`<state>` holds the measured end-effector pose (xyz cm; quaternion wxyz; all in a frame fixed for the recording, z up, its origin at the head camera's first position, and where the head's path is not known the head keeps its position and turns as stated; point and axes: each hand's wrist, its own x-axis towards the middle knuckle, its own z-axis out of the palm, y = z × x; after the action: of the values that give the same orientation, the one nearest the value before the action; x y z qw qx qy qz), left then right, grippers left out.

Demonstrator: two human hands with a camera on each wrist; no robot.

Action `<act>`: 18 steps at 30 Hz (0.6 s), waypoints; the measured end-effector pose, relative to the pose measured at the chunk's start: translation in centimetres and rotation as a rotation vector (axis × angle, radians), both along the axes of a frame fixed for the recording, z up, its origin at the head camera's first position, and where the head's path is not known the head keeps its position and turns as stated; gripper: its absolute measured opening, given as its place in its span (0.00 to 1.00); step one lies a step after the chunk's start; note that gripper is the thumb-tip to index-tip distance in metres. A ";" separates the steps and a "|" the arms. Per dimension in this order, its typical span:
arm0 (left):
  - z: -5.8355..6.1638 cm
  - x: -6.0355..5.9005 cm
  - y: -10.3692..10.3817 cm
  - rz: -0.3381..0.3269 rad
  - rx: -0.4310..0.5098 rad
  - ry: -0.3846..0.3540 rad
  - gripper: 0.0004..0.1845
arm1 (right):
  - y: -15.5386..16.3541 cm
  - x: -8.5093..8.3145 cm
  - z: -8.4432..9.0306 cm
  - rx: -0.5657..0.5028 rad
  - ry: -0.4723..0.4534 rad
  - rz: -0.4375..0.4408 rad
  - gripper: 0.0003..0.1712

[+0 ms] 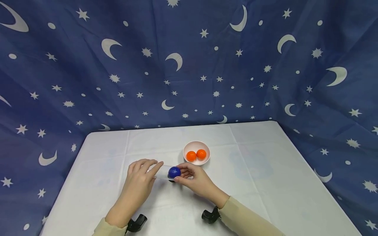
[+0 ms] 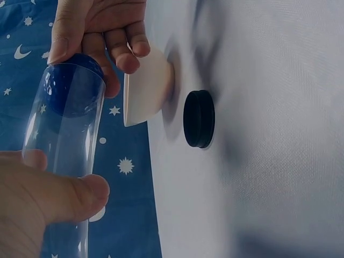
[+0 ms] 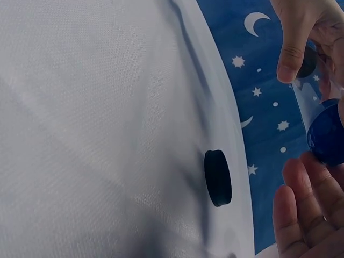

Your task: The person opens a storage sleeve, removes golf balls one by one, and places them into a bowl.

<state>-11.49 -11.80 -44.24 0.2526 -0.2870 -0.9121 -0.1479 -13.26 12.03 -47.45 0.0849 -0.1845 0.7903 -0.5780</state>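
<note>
Draped behind and around: a dark blue cloth (image 1: 189, 65) printed with white moons and stars. Spread under everything: a white-covered tabletop (image 1: 265, 170), creased in faint lines. Toward the middle, nearer the far edge: a pale pink bowl (image 1: 196, 147) holding two orange balls (image 1: 196, 155) side by side. Just in front of the bowl, lifted off the tabletop between both hands: a clear plastic tube (image 2: 67, 156), see-through enough to almost vanish in the head view, with a glossy dark blue ball (image 1: 174, 171) sitting right at its open mouth. Left hand (image 1: 138, 183) wrapped round the tube's body, thumb pressed on one side, fingers curled loosely over the other. Right hand (image 1: 192, 178) cupped at the tube's mouth, thumb and fingertips pinching the blue ball; hard to tell how far inside the ball already sits. Lying flat on the tabletop below, apart from both hands: a small black round cap (image 2: 199, 119), likely the tube's lid. Likely risks: a smooth ball slipping from a light fingertip pinch and rolling toward a table edge; a tilted tube letting the ball slide out; a sleeve or wrist nudging the bowl just beside the right hand.
</note>
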 end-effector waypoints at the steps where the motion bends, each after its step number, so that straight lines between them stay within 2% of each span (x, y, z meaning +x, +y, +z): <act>1: 0.0 0.0 0.0 0.001 0.002 -0.003 0.35 | 0.1 0.0 0.0 -0.003 0.003 0.000 0.22; 9: 0.0 0.3 -0.2 0.017 0.028 -0.046 0.35 | 0.4 0.0 0.5 0.002 0.016 0.002 0.21; 18: -0.5 0.5 -1.2 0.041 0.069 -0.090 0.34 | 1.6 -0.6 1.3 0.050 0.086 -0.067 0.25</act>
<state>-11.03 -12.98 -44.78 0.2240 -0.2527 -0.9225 -0.1869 -13.90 13.59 -46.18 0.0360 -0.1802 0.8133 -0.5521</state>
